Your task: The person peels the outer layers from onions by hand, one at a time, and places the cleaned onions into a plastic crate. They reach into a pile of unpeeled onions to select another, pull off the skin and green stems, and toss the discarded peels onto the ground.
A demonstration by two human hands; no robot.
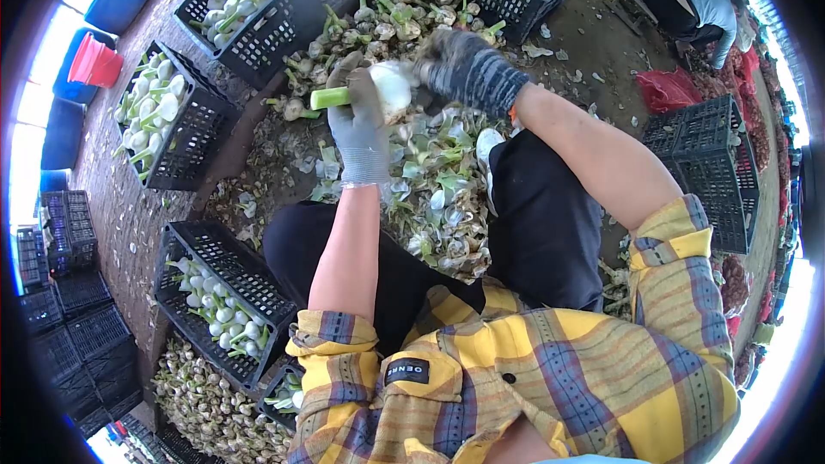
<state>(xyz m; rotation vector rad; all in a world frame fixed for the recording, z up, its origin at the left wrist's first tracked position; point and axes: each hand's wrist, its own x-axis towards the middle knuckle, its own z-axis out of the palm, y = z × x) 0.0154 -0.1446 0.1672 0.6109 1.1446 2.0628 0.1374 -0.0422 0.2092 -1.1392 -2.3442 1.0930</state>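
Note:
A white bulb (pixel 392 88) with a short green stem lies in my left hand (pixel 359 120), whose grey glove is wrapped around it, the stem pointing left. Just right of the bulb, my right hand (pixel 468 69) in a dark striped glove has its fingers curled near the bulb's side. Its fingertips are blurred, and whatever they hold cannot be made out. Behind both hands lies a pile of unpeeled bulbs (pixel 391 21) with brown roots. Pale and green peelings (pixel 430 180) cover the ground below, between the legs.
Black crates of peeled white bulbs stand at the upper left (pixel 258 43), left (pixel 185 142), lower left (pixel 215 249) and top (pixel 516 0). More unpeeled bulbs (pixel 215 404) lie at the bottom left. A person (pixel 700 4) bends over at the upper right, near a red sack (pixel 666 90).

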